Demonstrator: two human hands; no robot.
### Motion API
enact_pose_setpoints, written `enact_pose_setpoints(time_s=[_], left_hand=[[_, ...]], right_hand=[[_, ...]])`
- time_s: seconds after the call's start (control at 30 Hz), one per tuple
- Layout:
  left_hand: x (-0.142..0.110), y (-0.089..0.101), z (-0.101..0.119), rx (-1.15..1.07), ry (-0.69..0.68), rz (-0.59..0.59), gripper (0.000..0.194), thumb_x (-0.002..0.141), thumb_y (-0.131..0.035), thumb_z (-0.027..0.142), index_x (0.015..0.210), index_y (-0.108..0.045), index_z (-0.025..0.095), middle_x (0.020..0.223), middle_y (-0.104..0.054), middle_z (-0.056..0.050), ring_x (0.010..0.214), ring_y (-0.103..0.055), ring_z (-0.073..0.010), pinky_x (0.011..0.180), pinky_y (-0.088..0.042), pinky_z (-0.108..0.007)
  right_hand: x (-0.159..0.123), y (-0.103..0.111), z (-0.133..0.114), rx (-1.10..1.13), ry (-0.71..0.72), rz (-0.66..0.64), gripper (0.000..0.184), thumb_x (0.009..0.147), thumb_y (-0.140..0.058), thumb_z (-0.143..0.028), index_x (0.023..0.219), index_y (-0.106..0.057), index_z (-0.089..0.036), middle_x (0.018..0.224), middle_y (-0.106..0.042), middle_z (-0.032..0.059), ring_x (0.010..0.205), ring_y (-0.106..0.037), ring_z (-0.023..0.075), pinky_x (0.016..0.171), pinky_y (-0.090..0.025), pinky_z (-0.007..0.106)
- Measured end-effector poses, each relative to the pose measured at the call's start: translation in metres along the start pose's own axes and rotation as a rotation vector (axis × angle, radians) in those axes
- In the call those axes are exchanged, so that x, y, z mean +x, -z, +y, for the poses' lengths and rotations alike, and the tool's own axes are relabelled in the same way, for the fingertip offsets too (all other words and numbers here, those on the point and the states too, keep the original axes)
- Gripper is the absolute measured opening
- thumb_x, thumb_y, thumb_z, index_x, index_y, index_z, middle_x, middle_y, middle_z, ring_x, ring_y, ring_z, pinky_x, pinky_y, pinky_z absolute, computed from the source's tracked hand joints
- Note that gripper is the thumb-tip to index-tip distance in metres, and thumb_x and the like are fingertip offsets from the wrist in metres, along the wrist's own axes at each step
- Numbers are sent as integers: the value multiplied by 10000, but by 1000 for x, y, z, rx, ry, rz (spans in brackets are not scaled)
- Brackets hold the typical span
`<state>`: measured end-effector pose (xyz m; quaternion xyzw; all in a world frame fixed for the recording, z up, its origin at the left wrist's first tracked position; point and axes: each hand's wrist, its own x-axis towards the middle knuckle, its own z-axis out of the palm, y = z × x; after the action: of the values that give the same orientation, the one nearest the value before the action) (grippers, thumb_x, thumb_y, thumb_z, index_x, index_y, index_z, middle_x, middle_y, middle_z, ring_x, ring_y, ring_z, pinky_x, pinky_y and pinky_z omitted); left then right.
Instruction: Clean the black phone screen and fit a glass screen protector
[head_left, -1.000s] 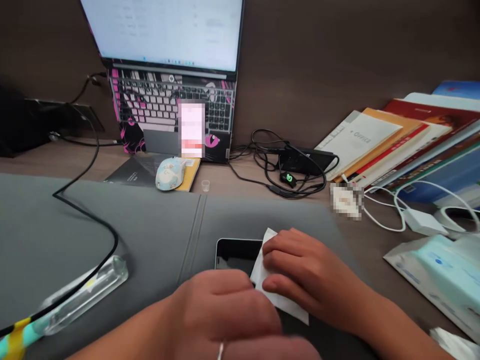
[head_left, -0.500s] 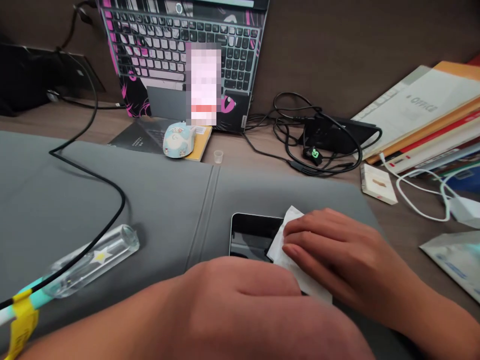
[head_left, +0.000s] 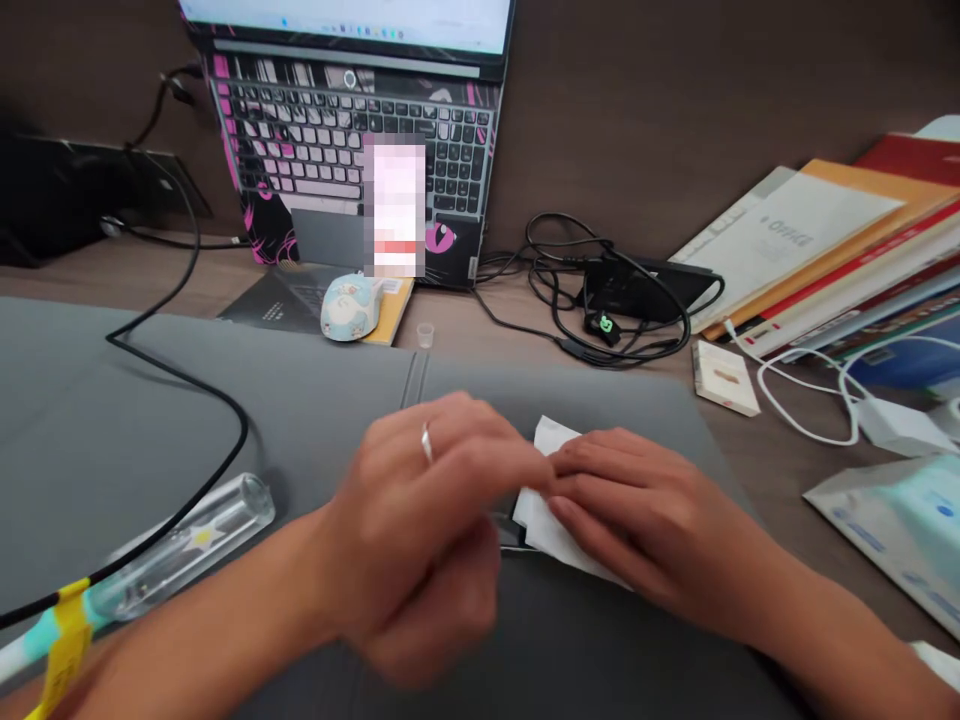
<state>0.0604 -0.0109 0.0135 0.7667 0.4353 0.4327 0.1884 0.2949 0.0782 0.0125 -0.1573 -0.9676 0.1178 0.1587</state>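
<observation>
My right hand [head_left: 637, 510] lies with its fingers pressed on a white wipe [head_left: 551, 515], which rests on a dark-screened phone [head_left: 506, 530]. My two hands hide almost all of the phone. My left hand [head_left: 420, 510], with a ring on one finger, hovers over the phone's left part. Its fingers are curled and blurred by motion, and their tips meet the wipe's edge. Both hands are above a grey mat [head_left: 300, 420].
An open laptop [head_left: 352, 150] stands at the back, with a small mouse [head_left: 349, 305] before it. A black cable [head_left: 187, 390] crosses the mat above a clear tube [head_left: 195, 540]. Tangled cables and a charger [head_left: 622, 295] lie behind, books [head_left: 825, 250] at the right, a wipes pack [head_left: 900, 530] near right.
My left hand has risen from the bottom edge and moved forward over the phone, covering its screen. My right hand stays on the wipe. The camera view shifted slightly.
</observation>
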Motion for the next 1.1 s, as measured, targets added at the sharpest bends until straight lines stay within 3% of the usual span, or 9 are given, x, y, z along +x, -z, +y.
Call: enact_pose_setpoints(time_s=[0.07,0.2,0.3,0.47,0.7,0.87,1.0,1.1], left_hand=[[15,3,-11,133,-27,-35,261,790,-457,154,1021,-541,240,926,-618,-47,835,-575,-218,780,-498,-405],[24,6,-22,275,90,-365,438,765,-608,312,1182,-514,213,1141,-586,-75,1035,-537,-273,932,-482,-454],[21,12,-23,332,143,-486,563,741,-718,466,1201,-531,201,1151,-569,-81,1045,-527,-287,937,-477,-461],[19,17,-24,394,191,-529,607,706,-770,531,1174,-554,211,1122,-563,-67,1015,-529,-277,900,-473,-445],[21,11,-31,325,250,-532,502,655,-786,433,1047,-552,224,1037,-564,-32,938,-545,-233,795,-471,-366],[28,8,-31,314,277,-560,506,611,-794,412,998,-533,218,993,-563,-17,878,-530,-211,744,-452,-348],[29,8,-30,298,259,-545,512,594,-802,411,972,-516,217,976,-559,-11,861,-520,-203,731,-437,-341],[28,9,-31,296,261,-543,539,583,-817,422,978,-514,216,984,-559,-13,861,-521,-207,722,-429,-342]], right_hand=[[0,-2,0,-13,0,2,219,1022,-495,-199,1000,-713,-186,1025,-739,72,918,-672,188,840,-505,369],[0,-4,-2,-22,11,-14,256,1024,-512,-278,1179,-692,-183,1169,-728,101,1097,-665,233,935,-517,404],[0,-1,-3,0,7,-13,232,1026,-512,-279,1071,-717,-180,1084,-743,90,1005,-683,217,889,-523,390],[1,1,-4,9,-6,38,290,1049,-457,-222,997,-740,-188,1018,-761,60,939,-695,184,876,-529,357],[12,-25,-8,-31,0,61,266,1055,-464,-228,1109,-717,-163,1132,-755,84,1061,-682,207,923,-527,385],[11,-19,-8,-28,-35,52,281,1040,-466,-177,915,-716,-159,937,-748,48,890,-667,179,826,-492,350],[3,-12,-6,-48,-52,121,381,1032,-456,-177,724,-680,-169,743,-694,22,697,-595,159,719,-449,349],[1,-14,-5,-31,-32,125,341,1041,-478,-242,798,-706,-169,838,-733,35,761,-627,181,761,-462,367]])
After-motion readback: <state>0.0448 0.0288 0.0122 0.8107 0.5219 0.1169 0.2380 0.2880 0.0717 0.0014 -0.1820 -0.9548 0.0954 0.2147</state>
